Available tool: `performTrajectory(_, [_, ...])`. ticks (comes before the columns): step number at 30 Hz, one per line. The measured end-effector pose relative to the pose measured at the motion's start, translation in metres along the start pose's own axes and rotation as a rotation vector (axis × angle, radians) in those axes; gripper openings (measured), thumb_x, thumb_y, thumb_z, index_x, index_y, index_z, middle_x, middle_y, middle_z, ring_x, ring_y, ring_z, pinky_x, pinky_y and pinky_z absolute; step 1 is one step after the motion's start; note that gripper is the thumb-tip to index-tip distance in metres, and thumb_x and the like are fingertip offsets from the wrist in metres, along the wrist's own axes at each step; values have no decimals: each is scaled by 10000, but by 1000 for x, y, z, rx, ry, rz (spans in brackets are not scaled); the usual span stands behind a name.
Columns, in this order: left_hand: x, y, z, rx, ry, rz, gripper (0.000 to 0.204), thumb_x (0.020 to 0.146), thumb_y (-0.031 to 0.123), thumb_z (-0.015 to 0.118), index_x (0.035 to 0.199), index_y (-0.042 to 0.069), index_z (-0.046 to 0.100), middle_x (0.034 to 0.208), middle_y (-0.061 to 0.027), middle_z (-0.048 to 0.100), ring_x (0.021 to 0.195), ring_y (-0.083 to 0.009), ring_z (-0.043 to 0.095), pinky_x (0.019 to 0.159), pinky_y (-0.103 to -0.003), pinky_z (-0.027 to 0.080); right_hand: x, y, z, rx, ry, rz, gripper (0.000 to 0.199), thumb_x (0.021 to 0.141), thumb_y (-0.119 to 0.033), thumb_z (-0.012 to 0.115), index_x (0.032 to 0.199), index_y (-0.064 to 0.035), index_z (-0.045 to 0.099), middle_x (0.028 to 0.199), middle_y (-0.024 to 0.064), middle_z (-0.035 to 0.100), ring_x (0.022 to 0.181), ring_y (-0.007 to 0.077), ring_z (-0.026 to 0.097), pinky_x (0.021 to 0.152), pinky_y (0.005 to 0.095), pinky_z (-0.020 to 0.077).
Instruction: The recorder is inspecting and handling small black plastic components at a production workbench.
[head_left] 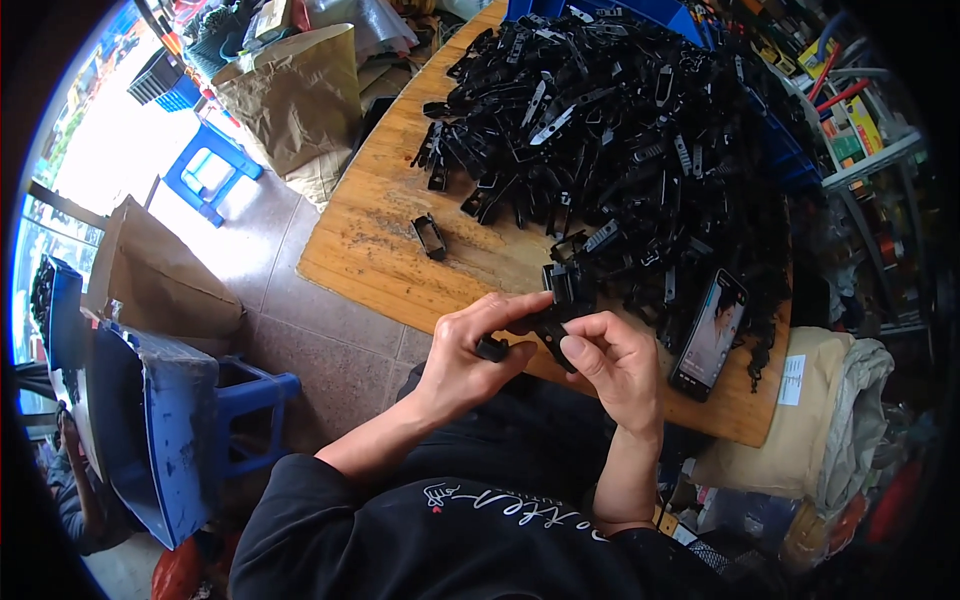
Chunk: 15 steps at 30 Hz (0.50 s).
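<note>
Directions run from the two hands. Between eight and nine o'clock, a blue tub [165, 455] stands at a blue stool [262, 412], perhaps raised for easy reach; I cannot tell whether the stool carries it. Toward half past ten, past the bench [350, 225], a paper sack [295, 105] stands upright on its own. On the bench at ten o'clock, one small black frame [428, 238] lies apart from the rest, so it is simple to pick out.

The left hand [475, 345] has its grip closed on a black part [552, 340], forefinger stretched along it, probably to steady it; a dark stub [491, 348] shows by the thumb. The part is over the near edge of the bench, close to the body, likely for a clear view. Its far end is hard to tell from the dark pieces behind.

From twelve to two o'clock, a large pile [610, 150] of black pieces fills the bench, within arm's reach. The right hand [620, 370] pinches the part's near end, thumb against forefinger, apparently for fine control. At three o'clock a phone [711, 335] lies tilted, screen up, apparently so it can be watched without being held.
</note>
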<state>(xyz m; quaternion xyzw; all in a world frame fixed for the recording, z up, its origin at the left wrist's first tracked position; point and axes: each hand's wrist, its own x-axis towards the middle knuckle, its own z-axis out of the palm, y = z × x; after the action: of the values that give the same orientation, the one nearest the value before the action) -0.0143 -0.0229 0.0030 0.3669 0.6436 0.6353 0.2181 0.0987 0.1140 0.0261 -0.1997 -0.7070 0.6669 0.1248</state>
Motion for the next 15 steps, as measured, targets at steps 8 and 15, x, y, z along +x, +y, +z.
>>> performTrajectory(8, [-6, -11, -3, -583, 133, -312, 327, 717, 8, 684, 1018, 14, 556, 866, -44, 580, 735, -121, 564, 684, -232, 459, 8, 2, 10, -240, -16, -220, 398, 762, -296, 697, 990, 2, 564, 784, 16, 509, 663, 58, 482, 552, 176, 386])
performTrajectory(15, [-13, -25, -37, -1085, 233, -263, 229, 826, 154, 593, 1015, 29, 562, 855, -52, 589, 769, -134, 572, 671, -252, 454, 50, -8, 39, -238, -280, -170, 308, 820, -293, 636, 929, -11, 580, 835, 46, 529, 698, 89, 486, 566, 216, 382])
